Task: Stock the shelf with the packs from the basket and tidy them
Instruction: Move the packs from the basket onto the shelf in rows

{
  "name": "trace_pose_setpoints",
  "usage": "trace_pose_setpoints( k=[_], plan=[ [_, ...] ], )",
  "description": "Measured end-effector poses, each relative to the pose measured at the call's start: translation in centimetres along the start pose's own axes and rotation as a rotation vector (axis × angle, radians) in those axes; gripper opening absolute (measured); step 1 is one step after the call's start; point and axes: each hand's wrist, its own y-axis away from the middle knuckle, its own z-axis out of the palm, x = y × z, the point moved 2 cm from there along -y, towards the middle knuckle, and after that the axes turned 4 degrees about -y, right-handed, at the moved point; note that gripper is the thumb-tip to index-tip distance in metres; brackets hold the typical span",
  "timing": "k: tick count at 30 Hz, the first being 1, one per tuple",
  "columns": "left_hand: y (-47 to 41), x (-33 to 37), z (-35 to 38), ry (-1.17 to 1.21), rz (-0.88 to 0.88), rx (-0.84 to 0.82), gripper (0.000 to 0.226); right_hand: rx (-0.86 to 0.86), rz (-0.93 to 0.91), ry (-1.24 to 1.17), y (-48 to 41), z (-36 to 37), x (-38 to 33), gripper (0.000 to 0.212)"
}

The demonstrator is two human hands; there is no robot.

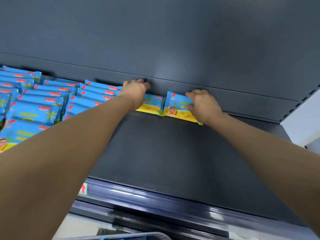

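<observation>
Two hands, both reaching to the back of the dark shelf (173,153). Left hand (136,93) at 12 o'clock, fingers curled over the top of one blue-and-yellow pack (152,105) standing against the back panel (173,40). Right hand (203,105) at 1 o'clock, fingers bent, gripping a second pack (176,105) just beside the first, edges touching. Stocked packs (43,104) fill 9 to 11 o'clock in overlapping rows; exact count cannot be told, more than a dozen. Basket rim (121,236) at 6 o'clock, one blue pack edge visible inside.
</observation>
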Motion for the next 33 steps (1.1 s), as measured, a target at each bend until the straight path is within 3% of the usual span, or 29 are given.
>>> trace_pose_setpoints(
  k=[8, 15, 19, 23, 29, 33],
  plan=[
    [7.5, 1.7, -3.8, 0.147, 0.053, 0.193, 0.040, 0.159, -0.114, -0.059, 3.7, -3.3, -3.9, 0.035],
    [20.4, 1.0, -6.5, 0.357, 0.127, 0.296, 0.033, 0.366, -0.268, -0.243, 15.2, -7.0, -11.6, 0.031],
    [29.6, -0.4, -3.4, 0.421, 0.077, 0.140, 0.029, 0.271, -0.340, -0.271, 22.7, -3.9, -16.5, 0.031],
    [37.6, -2.4, 2.5, 0.430, 0.006, -0.150, 0.027, 0.118, -0.354, -0.268, 29.0, 1.8, -20.2, 0.028],
    [46.1, -4.0, 10.2, 0.313, -0.036, -0.637, 0.040, -0.374, -0.349, -0.203, 35.5, 9.9, -22.1, 0.032],
    [48.4, -5.6, 12.3, 0.083, -0.007, -0.733, 0.050, -0.597, -0.291, -0.187, 37.5, 12.8, -22.3, 0.035]
  ],
)
